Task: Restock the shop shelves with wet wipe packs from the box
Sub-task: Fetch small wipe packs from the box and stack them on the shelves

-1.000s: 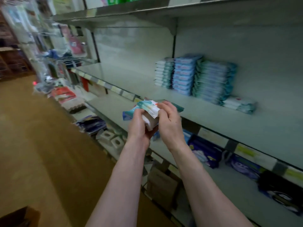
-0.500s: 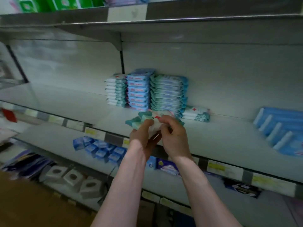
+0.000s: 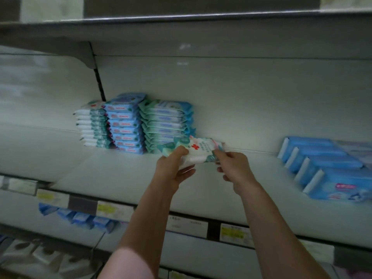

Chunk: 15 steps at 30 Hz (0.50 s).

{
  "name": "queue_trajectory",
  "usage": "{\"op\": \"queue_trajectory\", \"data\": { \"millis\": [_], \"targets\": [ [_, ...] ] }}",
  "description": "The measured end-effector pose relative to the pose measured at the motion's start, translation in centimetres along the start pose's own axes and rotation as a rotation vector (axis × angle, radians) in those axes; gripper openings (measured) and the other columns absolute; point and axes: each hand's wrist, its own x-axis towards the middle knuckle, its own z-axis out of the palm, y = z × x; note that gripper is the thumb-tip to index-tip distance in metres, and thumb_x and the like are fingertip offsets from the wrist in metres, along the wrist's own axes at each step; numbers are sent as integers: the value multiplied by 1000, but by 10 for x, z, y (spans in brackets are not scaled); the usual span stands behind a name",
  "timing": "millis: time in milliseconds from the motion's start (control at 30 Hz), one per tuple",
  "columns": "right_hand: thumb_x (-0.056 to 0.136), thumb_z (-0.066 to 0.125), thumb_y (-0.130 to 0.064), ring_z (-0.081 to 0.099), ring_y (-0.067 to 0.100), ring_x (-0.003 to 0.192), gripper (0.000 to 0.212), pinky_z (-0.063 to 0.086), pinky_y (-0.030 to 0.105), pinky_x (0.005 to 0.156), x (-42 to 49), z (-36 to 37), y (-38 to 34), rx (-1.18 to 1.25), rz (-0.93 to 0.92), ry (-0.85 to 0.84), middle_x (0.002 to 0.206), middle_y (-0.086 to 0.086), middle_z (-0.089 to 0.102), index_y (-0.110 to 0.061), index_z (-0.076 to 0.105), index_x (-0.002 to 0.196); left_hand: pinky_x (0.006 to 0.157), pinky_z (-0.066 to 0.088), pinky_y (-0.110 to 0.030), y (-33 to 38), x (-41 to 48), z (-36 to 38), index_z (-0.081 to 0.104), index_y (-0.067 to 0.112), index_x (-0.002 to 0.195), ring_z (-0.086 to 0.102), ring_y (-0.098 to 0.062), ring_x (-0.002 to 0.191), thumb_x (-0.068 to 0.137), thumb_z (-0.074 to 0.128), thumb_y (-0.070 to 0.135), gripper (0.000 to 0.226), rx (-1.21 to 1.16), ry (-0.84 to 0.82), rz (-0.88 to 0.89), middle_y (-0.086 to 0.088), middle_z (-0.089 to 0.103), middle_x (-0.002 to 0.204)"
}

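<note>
A: Edges and open room: what is noted?

B: The shelf (image 3: 120,174) is seen bare from 7 to 9 o'clock of the held pack, and again at 3 o'clock as far as the row of blue packs (image 3: 322,168). The upper shelf (image 3: 181,23) is set overhead at 12 o'clock, with a tall gap left beneath it. The bay is closed behind by the back panel (image 3: 241,97). The front lip at 6 o'clock is lined with price labels (image 3: 112,210).

A: Stock against the panel?

B: Three stacks are ranged side by side, touching. A white-and-teal stack (image 3: 92,125) is furthest out at 9 o'clock, a blue stack (image 3: 124,125) is next, and a teal-edged stack (image 3: 167,121) is nearest the hands. A dark upright (image 3: 99,83) is seen above the first stack.

A: The task's item?

B: The wet wipe pack (image 3: 193,150), white with a red cross mark, is held roughly level over the rear of the shelf, just beside the teal-edged stack. That stack's lower corner is overlapped by its left end in view. Contact with shelf or stack cannot be told because of blur.

A: Fingers?

B: On the left hand (image 3: 173,168), the thumb is laid over the pack's left end and the fingers are curled under it. On the right hand (image 3: 233,166), the pack's right end is pinched between thumb and forefinger, and the other fingers are curled in below.

A: Else?

B: Small blue packs (image 3: 76,216) are seen on the deck below at 7 o'clock. A pink sleeve (image 3: 128,264) is seen on the left arm.
</note>
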Motion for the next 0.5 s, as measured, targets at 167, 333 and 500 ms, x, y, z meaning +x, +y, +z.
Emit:
{"op": "queue_trajectory", "data": {
  "millis": [167,333,500],
  "targets": [
    [90,63,-20,50,6,45,15,40,18,43,18,-21,5,232,210,-138,65,4,64,-7,68,87,52,52,-26,-1,19,14,61,14,108,66,-19,74,84,72,20,27,116,-11,55,-10,68,96],
    [91,62,-10,51,4,39,13,47,16,41,33,-20,9,442,219,-89,61,7,61,-2,64,81,46,50,-23,5,35,19,58,19,97,66,-17,64,88,69,27,16,290,61,177,-6,67,87],
    [93,57,-3,56,6,37,13,51,18,42,61,-11,13,548,194,84,58,10,62,1,60,81,42,44,-22,13,43,1,57,17,85,57,-12,41,93,60,22,10,378,140,290,-5,64,73]
  ]
}}
